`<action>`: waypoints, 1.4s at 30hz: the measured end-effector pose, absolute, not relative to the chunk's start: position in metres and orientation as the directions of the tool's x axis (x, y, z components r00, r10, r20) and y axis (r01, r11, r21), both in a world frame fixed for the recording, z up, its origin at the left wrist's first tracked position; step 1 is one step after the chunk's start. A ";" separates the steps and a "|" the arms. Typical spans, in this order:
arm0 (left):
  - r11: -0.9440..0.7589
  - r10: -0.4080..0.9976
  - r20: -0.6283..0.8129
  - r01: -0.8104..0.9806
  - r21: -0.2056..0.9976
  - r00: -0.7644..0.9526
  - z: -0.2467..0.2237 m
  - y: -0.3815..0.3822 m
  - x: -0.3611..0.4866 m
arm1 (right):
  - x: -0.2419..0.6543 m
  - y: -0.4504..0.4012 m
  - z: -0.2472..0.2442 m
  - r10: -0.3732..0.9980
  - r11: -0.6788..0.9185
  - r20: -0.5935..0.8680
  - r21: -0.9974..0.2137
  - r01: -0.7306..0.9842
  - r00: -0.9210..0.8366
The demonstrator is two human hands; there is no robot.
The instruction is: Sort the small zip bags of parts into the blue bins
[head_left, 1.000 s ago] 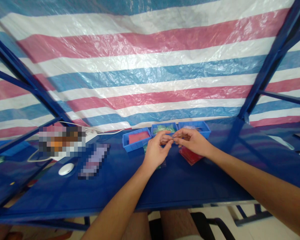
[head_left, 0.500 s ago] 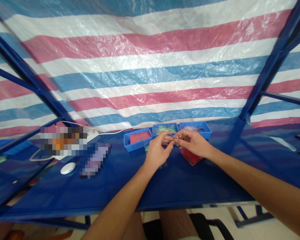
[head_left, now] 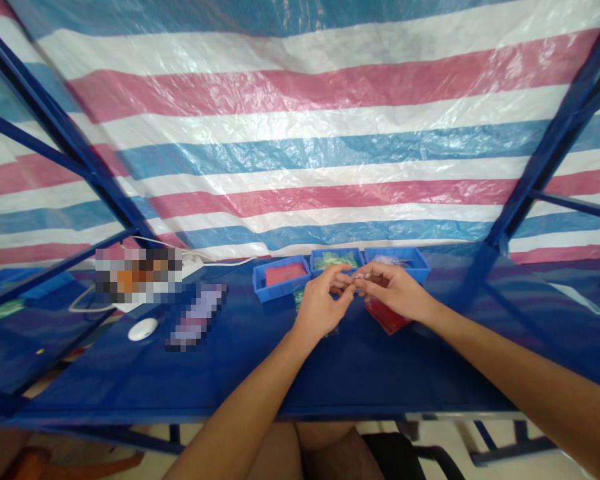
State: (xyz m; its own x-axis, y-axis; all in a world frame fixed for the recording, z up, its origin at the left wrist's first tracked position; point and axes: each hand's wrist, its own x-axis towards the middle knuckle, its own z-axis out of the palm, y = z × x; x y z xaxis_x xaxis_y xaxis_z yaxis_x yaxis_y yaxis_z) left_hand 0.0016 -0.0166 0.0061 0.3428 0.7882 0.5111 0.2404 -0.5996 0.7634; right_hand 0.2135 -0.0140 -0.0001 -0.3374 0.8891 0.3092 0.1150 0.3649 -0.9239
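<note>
My left hand (head_left: 325, 300) and my right hand (head_left: 393, 288) meet over the blue table, fingertips pinched close together. Between them is a small, clear, shiny piece (head_left: 363, 275), too small to identify; both hands seem to grip it. Red packets (head_left: 387, 317) lie under my right hand, partly covered. Beside and below my left hand a green packet (head_left: 299, 300) shows in part. Just beyond the hands stand three blue bins: one with red contents (head_left: 260, 291), one with green packets (head_left: 314, 261), and one with clear packets (head_left: 423, 265).
A white oval object (head_left: 143, 329) and a pixelated item (head_left: 197, 317) lie on the table's left side. Behind them are a power strip (head_left: 193, 265) with a white cable and another blurred item. Blue metal posts (head_left: 535, 157) flank the striped sheet.
The whole view has shifted slightly, so the bins and table items sit a little further right. Both hands remain together around the small clear piece.
</note>
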 end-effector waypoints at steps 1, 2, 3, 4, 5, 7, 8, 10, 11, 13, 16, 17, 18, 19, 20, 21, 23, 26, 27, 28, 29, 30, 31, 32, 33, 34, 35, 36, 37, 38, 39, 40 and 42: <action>-0.602 0.787 0.514 0.241 0.761 0.342 0.006 -0.017 0.002 | 0.214 -0.014 0.000 0.890 0.366 0.310 -0.923 0.117 -0.335; -0.603 0.786 0.516 0.241 0.760 0.341 0.006 -0.016 0.002 | 0.213 -0.014 0.001 0.890 0.367 0.311 -0.923 0.120 -0.333; -0.602 0.787 0.514 0.241 0.761 0.341 0.006 -0.016 0.002 | 0.213 -0.014 0.001 0.892 0.365 0.308 -0.923 0.124 -0.331; -0.600 0.789 0.513 0.241 0.763 0.339 0.006 -0.016 0.002 | 0.213 -0.014 0.001 0.894 0.360 0.303 -0.924 0.127 -0.330; -0.597 0.791 0.510 0.242 0.765 0.338 0.006 -0.016 0.002 | 0.213 -0.013 0.001 0.896 0.355 0.298 -0.926 0.127 -0.328; -0.593 0.794 0.509 0.240 0.769 0.332 0.005 -0.015 0.003 | 0.212 -0.012 -0.001 0.899 0.346 0.292 -0.930 0.121 -0.326; -0.593 0.794 0.510 0.237 0.769 0.332 0.005 -0.015 0.003 | 0.212 -0.011 -0.002 0.899 0.346 0.293 -0.931 0.118 -0.324; -0.596 0.790 0.513 0.223 0.771 0.336 0.004 -0.015 0.003 | 0.213 -0.010 -0.003 0.898 0.353 0.302 -0.928 0.115 -0.321; -0.596 0.788 0.513 0.214 0.774 0.340 0.004 -0.016 0.003 | 0.213 -0.010 -0.003 0.896 0.359 0.308 -0.926 0.115 -0.319; -0.590 0.789 0.507 0.195 0.784 0.348 0.003 -0.016 0.002 | 0.213 -0.011 -0.002 0.895 0.367 0.317 -0.923 0.112 -0.315; -0.562 0.801 0.483 0.164 0.811 0.355 0.001 -0.017 0.001 | 0.213 -0.012 -0.001 0.891 0.367 0.316 -0.924 0.105 -0.325; -0.553 0.804 0.475 0.154 0.819 0.357 0.001 -0.017 0.001 | 0.213 -0.011 -0.001 0.891 0.363 0.314 -0.926 0.102 -0.328; -0.546 0.806 0.470 0.146 0.825 0.360 0.000 -0.016 0.001 | 0.213 -0.011 -0.002 0.892 0.359 0.311 -0.928 0.097 -0.329; -0.543 0.806 0.468 0.140 0.828 0.362 -0.001 -0.016 0.002 | 0.213 -0.011 -0.002 0.893 0.356 0.309 -0.930 0.091 -0.327; -0.545 0.804 0.469 0.138 0.827 0.364 -0.001 -0.016 0.002 | 0.213 -0.010 -0.003 0.895 0.352 0.308 -0.932 0.087 -0.324; -0.550 0.802 0.473 0.140 0.824 0.366 -0.001 -0.015 0.003 | 0.213 -0.010 -0.003 0.896 0.350 0.307 -0.933 0.084 -0.320; -0.559 0.796 0.479 0.144 0.817 0.370 -0.001 -0.015 0.003 | 0.212 -0.010 -0.003 0.897 0.349 0.308 -0.933 0.082 -0.316; -0.559 0.799 0.481 0.154 0.814 0.359 0.001 -0.014 0.003 | 0.211 -0.012 0.000 0.895 0.359 0.318 -0.930 0.083 -0.312; -0.560 0.803 0.483 0.165 0.812 0.350 0.002 -0.014 0.003 | 0.211 -0.012 0.001 0.894 0.363 0.321 -0.928 0.085 -0.311; -0.562 0.806 0.486 0.177 0.808 0.339 0.002 -0.014 0.003 | 0.211 -0.013 0.001 0.894 0.366 0.324 -0.926 0.089 -0.309; -0.564 0.808 0.488 0.190 0.804 0.330 0.002 -0.014 0.003 | 0.210 -0.014 0.002 0.896 0.368 0.326 -0.925 0.094 -0.303; -0.565 0.809 0.490 0.203 0.800 0.324 0.002 -0.014 0.002 | 0.210 -0.014 0.003 0.898 0.369 0.328 -0.924 0.099 -0.294; -0.566 0.811 0.490 0.215 0.796 0.321 0.002 -0.014 0.002 | 0.210 -0.015 0.003 0.900 0.371 0.330 -0.923 0.104 -0.284; -0.566 0.812 0.489 0.225 0.793 0.320 0.002 -0.014 0.002 | 0.210 -0.015 0.003 0.902 0.373 0.333 -0.922 0.108 -0.273; -0.566 0.812 0.487 0.234 0.790 0.321 0.002 -0.014 0.003 | 0.210 -0.015 0.004 0.903 0.377 0.338 -0.920 0.112 -0.266; -0.568 0.812 0.487 0.244 0.786 0.322 0.002 -0.015 0.003 | 0.210 -0.015 0.004 0.902 0.382 0.343 -0.917 0.116 -0.261; -0.572 0.811 0.490 0.255 0.779 0.321 0.002 -0.015 0.003 | 0.209 -0.016 0.005 0.902 0.387 0.348 -0.914 0.119 -0.257; -0.580 0.807 0.498 0.268 0.769 0.319 0.002 -0.016 0.003 | 0.209 -0.016 0.005 0.901 0.392 0.354 -0.912 0.123 -0.252; -0.591 0.801 0.510 0.282 0.756 0.314 0.003 -0.016 0.003 | 0.209 -0.016 0.006 0.900 0.397 0.359 -0.909 0.127 -0.246; -0.604 0.794 0.527 0.298 0.739 0.303 0.004 -0.017 0.003 | 0.209 -0.016 0.007 0.901 0.400 0.363 -0.907 0.131 -0.237; -0.617 0.786 0.546 0.316 0.721 0.289 0.006 -0.018 0.003 | 0.209 -0.016 0.007 0.903 0.400 0.366 -0.907 0.134 -0.224; -0.626 0.780 0.564 0.334 0.704 0.271 0.007 -0.018 0.002 | 0.209 -0.016 0.007 0.907 0.399 0.367 -0.907 0.136 -0.208; -0.635 0.770 0.593 0.366 0.680 0.235 0.010 -0.019 0.001 | 0.210 -0.015 0.006 0.913 0.394 0.369 -0.909 0.138 -0.176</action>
